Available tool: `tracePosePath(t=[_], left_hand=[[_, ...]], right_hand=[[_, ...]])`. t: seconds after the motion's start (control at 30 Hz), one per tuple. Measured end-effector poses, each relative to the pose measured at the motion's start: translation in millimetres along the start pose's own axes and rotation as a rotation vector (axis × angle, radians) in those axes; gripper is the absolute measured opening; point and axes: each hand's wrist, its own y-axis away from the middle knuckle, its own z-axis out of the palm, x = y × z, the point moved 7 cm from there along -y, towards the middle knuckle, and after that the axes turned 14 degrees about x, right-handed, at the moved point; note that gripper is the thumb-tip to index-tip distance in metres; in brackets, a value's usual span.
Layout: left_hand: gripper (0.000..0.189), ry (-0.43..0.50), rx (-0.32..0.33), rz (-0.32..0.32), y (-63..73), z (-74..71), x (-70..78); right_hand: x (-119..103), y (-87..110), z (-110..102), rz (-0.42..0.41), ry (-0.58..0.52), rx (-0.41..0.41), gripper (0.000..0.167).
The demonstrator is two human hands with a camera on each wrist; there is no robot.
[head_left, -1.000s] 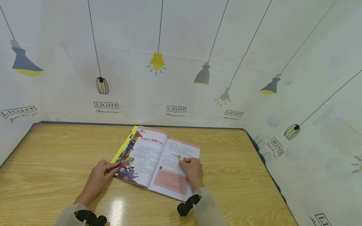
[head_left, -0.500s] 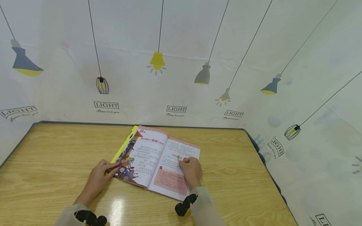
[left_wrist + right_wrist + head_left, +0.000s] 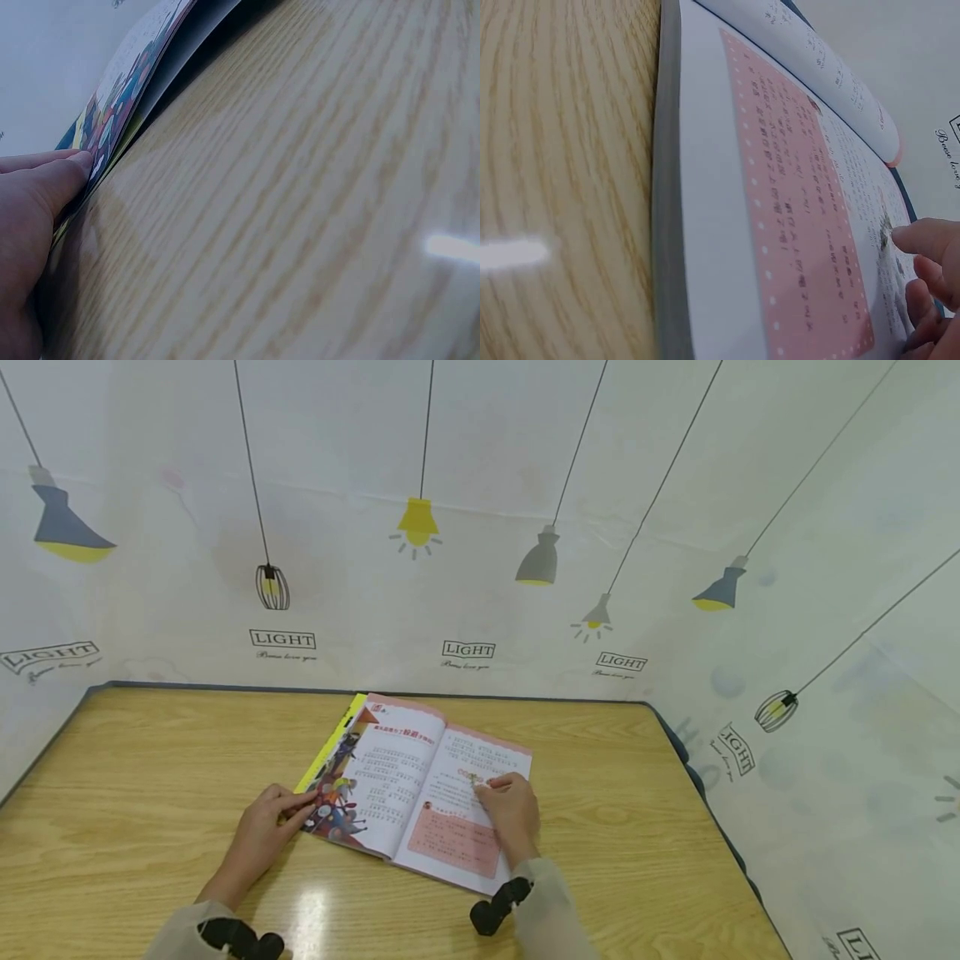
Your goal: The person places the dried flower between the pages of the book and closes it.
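Observation:
An open book [image 3: 401, 793] lies on the wooden table, its left page illustrated in colour and its right page carrying a pink text box. My left hand [image 3: 264, 828] rests at the lower left edge of the book, thumb and index finger stretched onto the illustration. In the left wrist view the thumb [image 3: 66, 174] lies on the page's edge. Over the right page is my right hand [image 3: 513, 812], an outstretched finger [image 3: 919, 236] touching the print near a small picture. Its other fingers are loosely bent and hold nothing.
The table [image 3: 172, 752] is bounded at the back by a dark edge [image 3: 285, 688]. Behind it hangs a white sheet [image 3: 360, 602] printed with lamps. In the right wrist view the left page [image 3: 832, 71] curves up from the fold.
My right hand shifts slightly left and then back right over the right page. The left hand and the book stay where they are.

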Motion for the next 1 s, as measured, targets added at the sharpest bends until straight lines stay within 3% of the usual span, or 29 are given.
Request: tracePosePath(t=[0.13, 0.3, 0.63, 1.0], left_hand=[[0.024, 0.0, -0.004, -0.004, -0.1, -0.2, 0.4], [0.024, -0.003, -0.007, -0.003, 0.1, -0.4, 0.9], [0.024, -0.006, 0.0, 0.005, 0.0, -0.4, 0.5], [0.024, -0.003, -0.003, 0.011, 0.9, 0.4, -1.3]], right_hand=[[1.2, -4.9, -2.5, -0.022, -0.104, -0.029, 0.015], [6.1, -18.8, -3.8, -0.05, -0.2, -0.125, 0.013], [15.0, -57.3, -17.2, -0.252, -0.158, -0.303, 0.021], [30.2, -77.7, -17.5, -0.302, -0.169, -0.391, 0.03]])
